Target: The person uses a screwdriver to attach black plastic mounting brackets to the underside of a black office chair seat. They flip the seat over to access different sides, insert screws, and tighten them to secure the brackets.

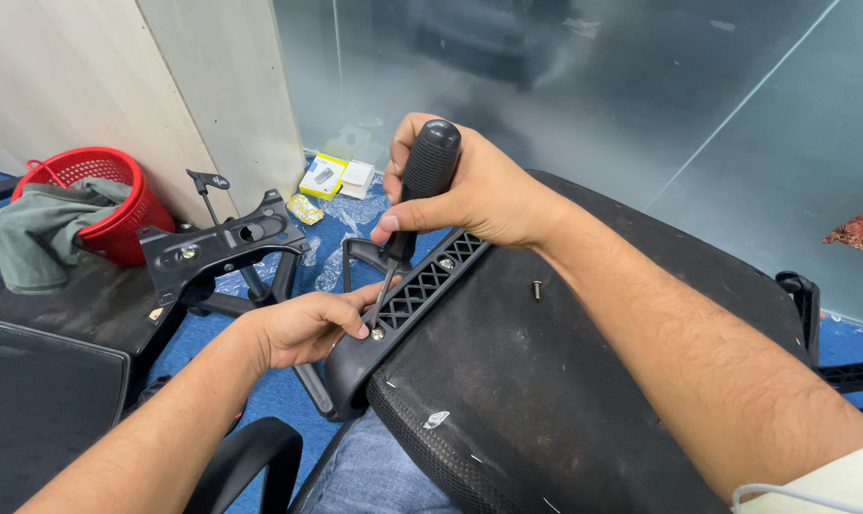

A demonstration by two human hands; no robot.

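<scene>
- Steadying the work, the left hand (307, 326) sits low at the left end of the black plastic bracket (422, 286), fingers curled and pinching at the screwdriver's tip, touching the bracket's edge.
- Screw (377, 334) under the tip lies just beside the left fingertips; this hand is the nearer of the two.
- Screwdriver (414, 205) stands tilted, its long axis running from tip at lower left up to the handle at upper right.
- Right hand (479, 190) is wrapped closed around the black handle, above the bracket.
- Bracket is slotted and dusty, bolted along the chair seat's (565, 400) edge; a loose screw (536, 286) lies on the seat, apart.
</scene>
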